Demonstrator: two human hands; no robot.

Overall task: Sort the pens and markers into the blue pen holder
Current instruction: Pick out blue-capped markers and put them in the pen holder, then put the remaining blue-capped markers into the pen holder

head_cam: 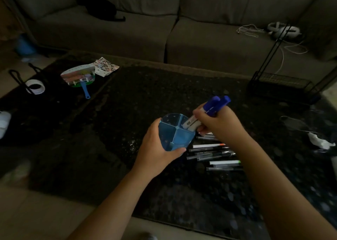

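Observation:
My left hand [156,148] grips the blue pen holder [175,133], a round cup split into several compartments, tilted toward me over the dark table. My right hand [218,124] is closed on two markers [211,108] with blue caps pointing up and away. Their white lower ends sit in the holder's right compartment. Several loose pens and markers [213,155] lie side by side on the table just right of the holder, partly under my right wrist.
A dark stone-patterned table [127,112] fills the middle. A hand fan with a blue handle [80,77] and a tape roll [35,86] lie at the left. A black wire rack [280,86] stands at the right, crumpled white paper [319,141] near it. A grey sofa [164,21] is behind.

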